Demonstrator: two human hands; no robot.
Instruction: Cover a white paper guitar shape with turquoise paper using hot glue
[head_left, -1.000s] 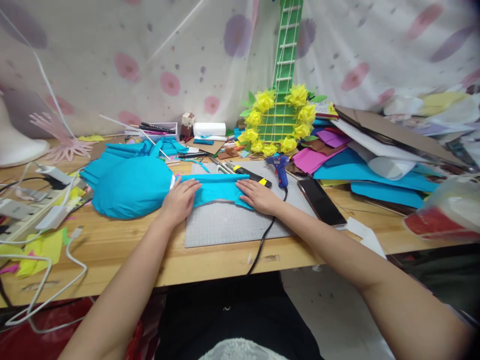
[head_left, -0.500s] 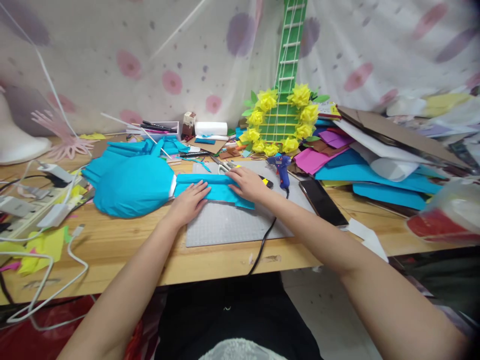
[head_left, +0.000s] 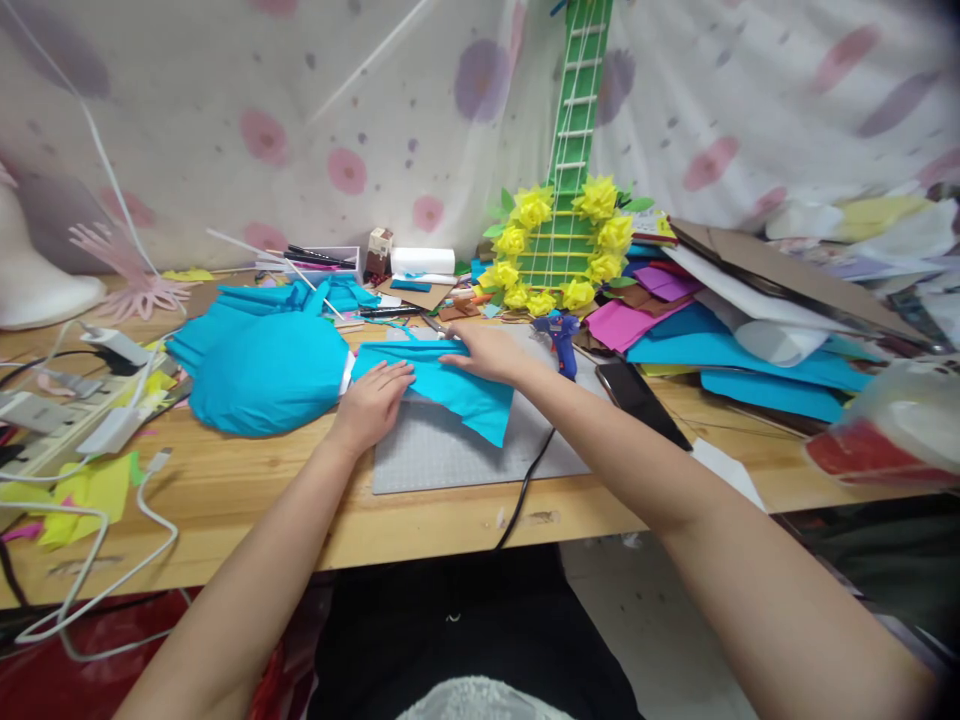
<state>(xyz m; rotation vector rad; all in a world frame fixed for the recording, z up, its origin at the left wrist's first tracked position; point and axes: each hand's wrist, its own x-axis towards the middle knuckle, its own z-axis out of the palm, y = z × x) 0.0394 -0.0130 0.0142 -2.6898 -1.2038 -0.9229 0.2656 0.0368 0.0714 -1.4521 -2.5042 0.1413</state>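
On your wooden desk (head_left: 277, 510), the thin blue papery sheet (head_left: 471, 400) looks light, soft, best held by its folded edge; your left fingers (head_left: 391, 376) lie flat, right fingers (head_left: 453, 360) curl, grip unclear.

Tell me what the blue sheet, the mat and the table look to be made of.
Blue sheet: probably paper, possibly thin fabric; matt, with creases and an uneven lower edge.
Mat: likely plastic; dull grey, flat, with a fine printed grid.
Table: wood, or a wood-look surface; pale, slightly glossy, with visible grain.
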